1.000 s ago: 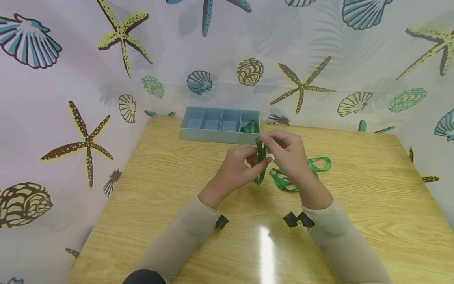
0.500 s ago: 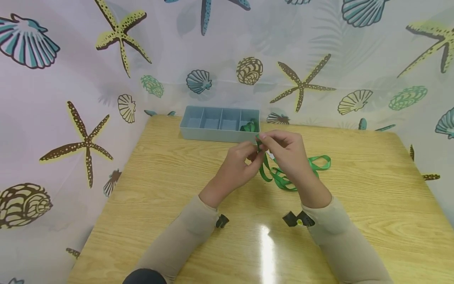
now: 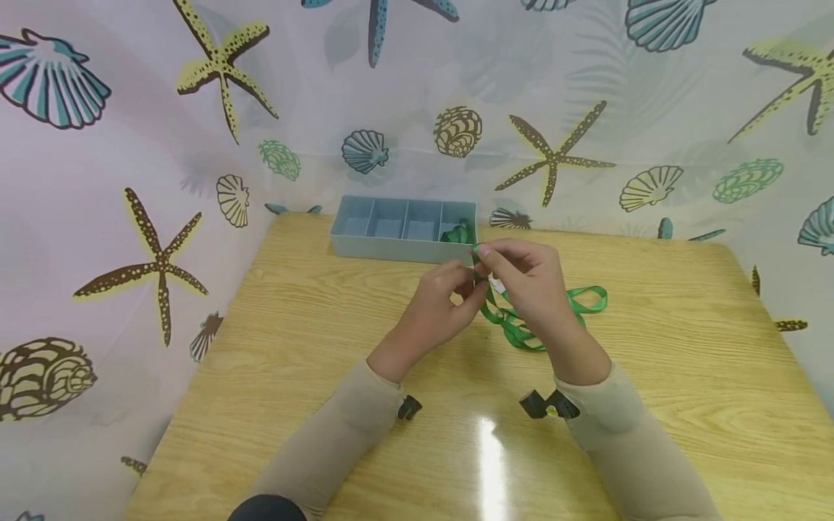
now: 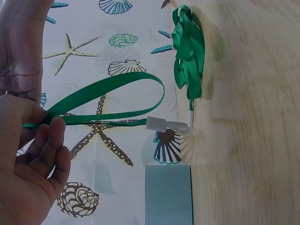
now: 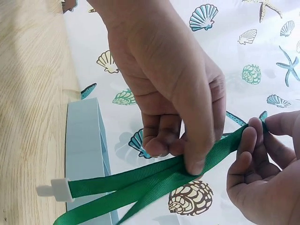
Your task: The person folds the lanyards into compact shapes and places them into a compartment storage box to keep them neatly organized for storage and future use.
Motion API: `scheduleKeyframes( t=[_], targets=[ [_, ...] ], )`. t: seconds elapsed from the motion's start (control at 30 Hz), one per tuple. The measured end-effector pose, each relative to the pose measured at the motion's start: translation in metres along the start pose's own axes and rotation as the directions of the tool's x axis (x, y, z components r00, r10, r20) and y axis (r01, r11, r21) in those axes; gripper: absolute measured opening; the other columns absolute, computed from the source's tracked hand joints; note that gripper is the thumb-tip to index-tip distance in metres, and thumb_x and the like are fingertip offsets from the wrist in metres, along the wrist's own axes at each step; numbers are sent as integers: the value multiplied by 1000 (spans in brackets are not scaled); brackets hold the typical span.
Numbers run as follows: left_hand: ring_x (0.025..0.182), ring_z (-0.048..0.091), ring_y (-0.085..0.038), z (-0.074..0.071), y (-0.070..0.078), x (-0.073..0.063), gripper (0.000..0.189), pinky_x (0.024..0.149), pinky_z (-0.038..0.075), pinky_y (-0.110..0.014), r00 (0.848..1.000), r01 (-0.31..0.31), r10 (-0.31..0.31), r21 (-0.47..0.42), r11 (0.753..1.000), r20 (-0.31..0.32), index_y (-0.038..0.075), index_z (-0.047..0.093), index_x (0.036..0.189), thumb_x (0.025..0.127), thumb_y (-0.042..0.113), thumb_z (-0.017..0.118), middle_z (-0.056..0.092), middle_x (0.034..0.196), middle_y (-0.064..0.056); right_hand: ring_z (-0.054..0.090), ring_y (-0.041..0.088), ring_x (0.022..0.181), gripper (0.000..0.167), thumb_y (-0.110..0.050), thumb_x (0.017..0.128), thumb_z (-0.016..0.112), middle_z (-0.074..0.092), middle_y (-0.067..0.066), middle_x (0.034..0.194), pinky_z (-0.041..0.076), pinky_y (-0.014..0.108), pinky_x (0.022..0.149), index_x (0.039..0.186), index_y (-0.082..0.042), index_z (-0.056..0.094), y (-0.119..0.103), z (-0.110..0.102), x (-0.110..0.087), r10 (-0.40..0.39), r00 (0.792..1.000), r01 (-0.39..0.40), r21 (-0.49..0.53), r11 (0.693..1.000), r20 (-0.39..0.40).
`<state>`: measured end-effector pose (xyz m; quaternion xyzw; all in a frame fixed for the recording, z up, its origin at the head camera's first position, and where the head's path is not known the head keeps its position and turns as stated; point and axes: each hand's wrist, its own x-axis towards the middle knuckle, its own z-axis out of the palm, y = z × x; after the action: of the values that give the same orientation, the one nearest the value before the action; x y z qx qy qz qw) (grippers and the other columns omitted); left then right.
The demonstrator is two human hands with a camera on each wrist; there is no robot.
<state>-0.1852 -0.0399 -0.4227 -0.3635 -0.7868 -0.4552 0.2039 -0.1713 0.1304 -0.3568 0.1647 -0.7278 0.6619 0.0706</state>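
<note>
A green ribbon lanyard with a white plastic clip is held up between both hands, gathered into several strands with one loop hanging. My left hand pinches the strands lower down, its thumb pressing on the ribbon in the right wrist view. Higher up, my right hand pinches the gathered top between thumb and fingertips. Behind the right wrist, another stretch of green lanyard lies heaped on the table, a white end piece at its near tip in the left wrist view. Fingers partly hide the folds.
A blue-grey box with several compartments stands at the back of the wooden table. Its rightmost compartment holds a coiled green lanyard. A shell-and-starfish cloth hangs behind the table and on both sides.
The wide green loop between the hands has been drawn in, and the left fingers have closed on the strands nearer the right fingertips. Both forearms have stayed almost in place.
</note>
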Motion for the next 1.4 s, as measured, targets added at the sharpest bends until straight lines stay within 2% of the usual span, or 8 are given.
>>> scheduleKeyframes(
  t=[0.13, 0.27, 0.37, 0.57, 0.83, 1.13, 1.27, 1.4],
  targets=[
    [78, 64, -15, -1, 0, -1, 10, 73, 55, -26, 1000, 14, -14, 1, 1000, -3, 5, 75, 97, 102, 9, 67, 64, 87, -4, 70, 9, 81, 21, -5, 104, 65, 75, -12, 82, 57, 24, 83, 104, 13, 76, -2, 1, -3, -19, 1000, 19, -31, 999, -6],
    [80, 63, -17, 0, 2, 0, 9, 75, 57, -30, 1000, 13, -14, -44, 999, -14, 6, 73, 90, 100, 8, 71, 65, 88, -5, 70, 9, 82, 21, -5, 104, 65, 74, -12, 83, 57, 24, 80, 104, 13, 76, -3, 2, -3, -23, 1000, 22, -35, 999, -19],
    [78, 60, -17, 2, 5, 3, 18, 74, 53, -26, 1000, 6, -8, -68, 998, -27, 7, 68, 82, 97, 10, 76, 64, 85, -5, 70, 9, 82, 20, -5, 104, 65, 74, -11, 82, 57, 25, 76, 104, 12, 76, -2, 2, -3, -32, 999, 31, -21, 999, -27],
    [77, 59, -14, 3, 6, 5, 23, 72, 50, -23, 999, 9, -11, -73, 997, -35, 9, 66, 78, 98, 12, 78, 63, 83, -3, 70, 9, 81, 19, -2, 103, 65, 74, -9, 82, 57, 25, 69, 102, 14, 74, -2, 2, -3, -60, 998, 61, 18, 998, -17],
    [75, 59, -13, 1, 7, 2, 22, 71, 52, -26, 999, 33, -33, -59, 998, 0, 9, 70, 78, 98, 12, 79, 64, 80, -2, 70, 9, 79, 18, -2, 103, 66, 77, -10, 87, 59, 27, 85, 101, 14, 75, -2, 0, -3, -75, 995, 77, 19, 997, -65],
    [75, 63, -11, 3, 1, -1, 12, 70, 59, -34, 997, 68, -66, -70, 995, 28, 5, 80, 87, 96, 13, 80, 67, 79, -2, 69, 9, 77, 18, 1, 102, 65, 74, -10, 77, 57, 27, 82, 99, 17, 74, -6, -1, -3, -149, 974, 157, 33, 987, -173],
    [79, 68, -12, 2, 0, -1, 10, 74, 62, -32, 997, 76, -74, -72, 995, 33, 3, 83, 95, 98, 12, 79, 70, 86, -3, 69, 9, 75, 17, 4, 101, 64, 76, -7, 79, 56, 27, 81, 92, 7, 78, -7, -4, -3, -171, 959, 199, 107, 974, -226],
    [83, 72, -14, 0, -1, -1, 9, 77, 62, -30, 996, 85, -83, -69, 994, 25, 2, 84, 101, 97, 9, 79, 71, 90, -5, 69, 9, 75, 25, 6, 101, 62, 77, -5, 82, 57, 26, 80, 89, -6, 81, -8, -6, -3, -180, 954, 226, 182, 957, -242]
  ],
)
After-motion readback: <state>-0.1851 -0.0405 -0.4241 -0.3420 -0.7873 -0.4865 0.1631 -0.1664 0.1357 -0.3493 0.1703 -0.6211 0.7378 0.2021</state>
